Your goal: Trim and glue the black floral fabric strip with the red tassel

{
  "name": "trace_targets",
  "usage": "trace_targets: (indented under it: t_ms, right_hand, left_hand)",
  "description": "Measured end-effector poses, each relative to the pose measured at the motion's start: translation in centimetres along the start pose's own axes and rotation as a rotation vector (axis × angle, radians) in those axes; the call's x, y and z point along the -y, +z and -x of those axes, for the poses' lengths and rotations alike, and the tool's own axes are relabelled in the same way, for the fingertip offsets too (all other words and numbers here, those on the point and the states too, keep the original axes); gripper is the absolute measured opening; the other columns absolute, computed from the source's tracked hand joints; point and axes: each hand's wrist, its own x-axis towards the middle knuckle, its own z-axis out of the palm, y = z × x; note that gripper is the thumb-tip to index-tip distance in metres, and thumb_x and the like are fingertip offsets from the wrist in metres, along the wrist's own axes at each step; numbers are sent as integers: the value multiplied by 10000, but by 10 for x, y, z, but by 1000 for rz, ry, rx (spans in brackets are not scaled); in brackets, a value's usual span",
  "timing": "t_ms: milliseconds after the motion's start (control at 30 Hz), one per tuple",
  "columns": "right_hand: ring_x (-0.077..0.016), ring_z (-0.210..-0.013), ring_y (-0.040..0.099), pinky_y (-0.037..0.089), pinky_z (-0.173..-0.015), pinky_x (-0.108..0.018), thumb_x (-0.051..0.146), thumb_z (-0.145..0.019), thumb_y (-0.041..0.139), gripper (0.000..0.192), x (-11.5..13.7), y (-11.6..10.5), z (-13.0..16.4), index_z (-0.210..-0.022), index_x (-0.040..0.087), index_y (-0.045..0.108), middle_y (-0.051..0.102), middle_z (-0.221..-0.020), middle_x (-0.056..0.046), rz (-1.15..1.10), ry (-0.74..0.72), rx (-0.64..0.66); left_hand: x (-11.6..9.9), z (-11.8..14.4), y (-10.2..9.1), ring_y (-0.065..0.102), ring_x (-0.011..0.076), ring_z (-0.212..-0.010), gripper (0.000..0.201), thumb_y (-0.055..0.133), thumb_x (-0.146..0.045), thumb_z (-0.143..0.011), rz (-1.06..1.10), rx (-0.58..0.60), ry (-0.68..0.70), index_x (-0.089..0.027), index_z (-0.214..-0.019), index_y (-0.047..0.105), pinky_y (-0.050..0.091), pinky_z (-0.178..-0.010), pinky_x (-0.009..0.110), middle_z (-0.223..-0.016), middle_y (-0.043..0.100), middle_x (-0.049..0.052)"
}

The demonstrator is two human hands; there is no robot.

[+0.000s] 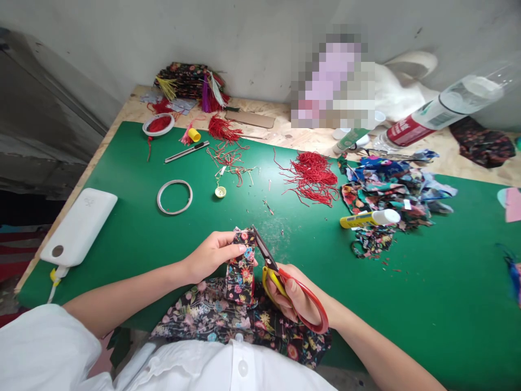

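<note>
My left hand (212, 254) pinches a folded strip of dark floral fabric (241, 271) and holds it upright over the green mat (134, 228). My right hand (295, 297) grips red and yellow scissors (285, 282). Their dark blades point up and left, touching the top edge of the strip. A larger piece of the same floral cloth (228, 320) lies under both hands at the table's near edge.
A glue stick (369, 218) lies beside a heap of fabric scraps (391, 190). Red cords (313, 176) are piled mid-table. A white ring (175, 196), a craft knife (186, 152), a white power bank (79, 225) and a toppled plastic bottle (439, 111) are around.
</note>
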Motion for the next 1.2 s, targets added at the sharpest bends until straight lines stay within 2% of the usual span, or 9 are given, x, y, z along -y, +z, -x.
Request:
trace_targets:
  t_ms: [200,367,467,533,667,833,933,1033,1200]
  right_hand:
    - [-32,-336,287,310,-293,-151,841,-826,368,633,-4,0,-1,-789,209,380,280,-512,116,-19,-20,-36]
    - [-33,-338,309,302,-293,-157,826,-835,383,625,-7,-3,-1,-788,202,395,330,-529,101,3,-26,-41]
    - [-29,-373,283,299,-318,-159,823,-849,346,619,-4,-4,0,-796,206,373,327,-570,95,14,-23,-50]
    - [-35,-412,299,322,-364,-170,815,-865,312,618,-1,-5,2,-814,202,377,343,-608,82,57,-17,-24]
    - [-60,-482,372,363,-458,-205,802,-888,248,635,7,-8,5,-877,188,410,388,-664,55,155,-29,43]
    - [-79,-526,350,368,-495,-216,792,-898,230,624,10,-9,6,-895,191,399,390,-667,48,209,-49,87]
    - [-81,-525,348,356,-491,-215,796,-894,234,620,9,-11,6,-885,195,387,383,-657,52,218,-57,107]
    - [-83,-527,346,344,-486,-216,792,-898,238,618,9,-13,5,-878,193,391,384,-662,48,244,-69,123]
    - [-80,-516,286,303,-464,-210,795,-897,236,625,14,-16,3,-872,192,399,365,-637,58,307,-101,136]
  left_hand:
    - [-6,0,0,686,166,-742,349,682,-413,-812,-9,-5,5,-137,-1017,745,535,-726,255,-784,758,53]
    - [-8,0,0,664,140,-652,282,706,-393,-791,-4,-73,40,-136,-909,703,524,-650,233,-717,713,23]
    - [-8,0,1,681,160,-581,299,703,-431,-798,68,-78,28,-166,-914,628,548,-582,264,-691,671,-10]
    - [-9,0,1,694,170,-561,314,709,-445,-796,101,-81,30,-179,-924,600,559,-556,274,-719,661,-22]
    - [-12,1,1,662,117,-508,292,695,-425,-823,37,-92,61,-155,-893,610,513,-523,201,-692,685,-8]
    - [-15,0,0,648,104,-500,323,711,-438,-802,10,-114,65,-133,-874,634,482,-497,181,-709,709,18]
    - [-16,-1,-1,648,101,-497,348,717,-451,-792,8,-93,48,-126,-891,644,491,-497,188,-790,727,40]
    - [-16,-1,-3,639,95,-475,370,718,-457,-792,-2,-51,12,-122,-939,660,493,-487,186,-776,724,38]
    - [-17,-1,-5,634,87,-455,335,720,-436,-796,-33,6,9,-124,-895,647,500,-485,180,-765,724,30]
